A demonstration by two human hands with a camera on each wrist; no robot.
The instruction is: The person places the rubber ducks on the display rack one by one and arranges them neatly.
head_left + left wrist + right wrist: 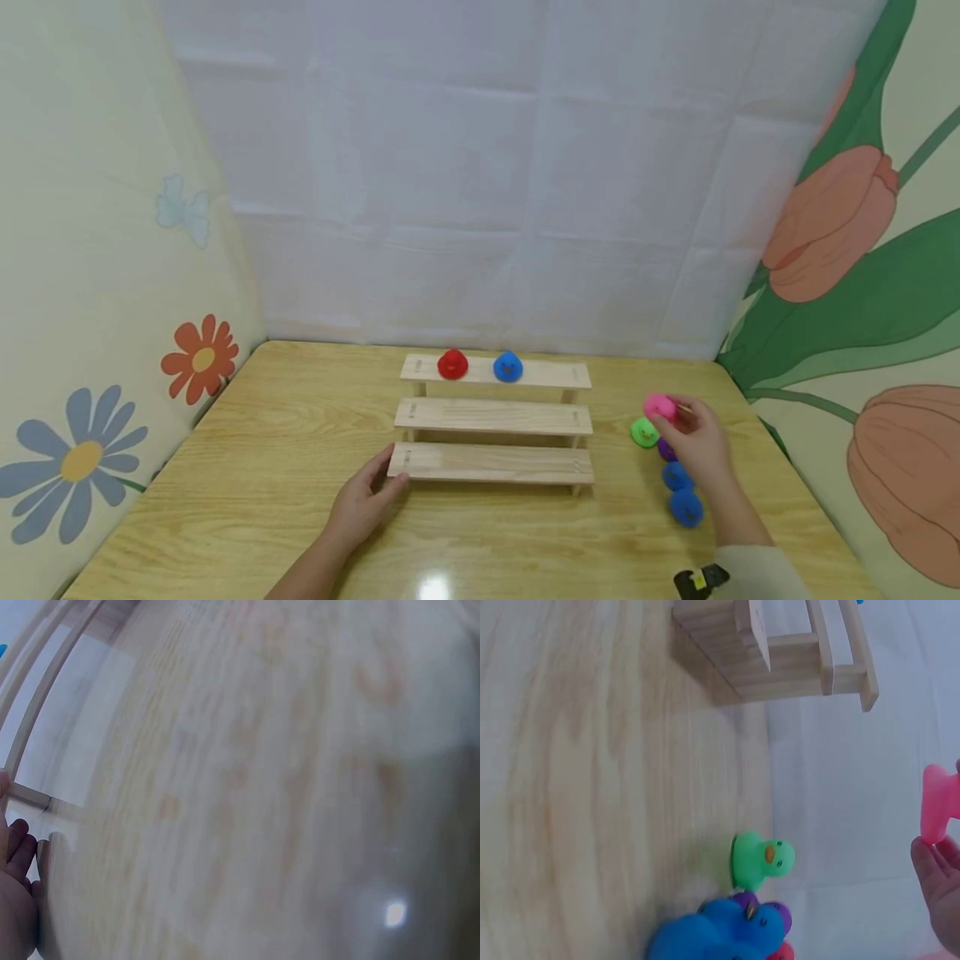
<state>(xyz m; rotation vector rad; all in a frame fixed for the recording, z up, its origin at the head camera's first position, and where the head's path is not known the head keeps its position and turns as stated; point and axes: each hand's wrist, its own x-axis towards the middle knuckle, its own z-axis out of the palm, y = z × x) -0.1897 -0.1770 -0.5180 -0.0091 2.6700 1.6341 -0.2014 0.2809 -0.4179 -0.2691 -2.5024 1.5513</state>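
Note:
My right hand (pixel 702 446) pinches a pink rubber duck (pixel 659 407) between thumb and fingers, above the table's right side. In the right wrist view the pink duck is lifted clear of the table. Below it stand a green duck (pixel 644 432), a purple duck (pixel 667 451) partly hidden by the hand, and two blue ducks (pixel 686 507). A red duck (pixel 781 952) peeks out behind them in the right wrist view. My left hand (pixel 363 502) grips the left end of the lowest step of a wooden three-step rack (pixel 491 462).
On the rack's top step sit a red duck (pixel 453 365) and a blue duck (pixel 507 367). The wooden table (pixel 300 417) meets a white cloth (pixel 480 208) at the back. Flower-patterned panels (pixel 82 333) flank both sides.

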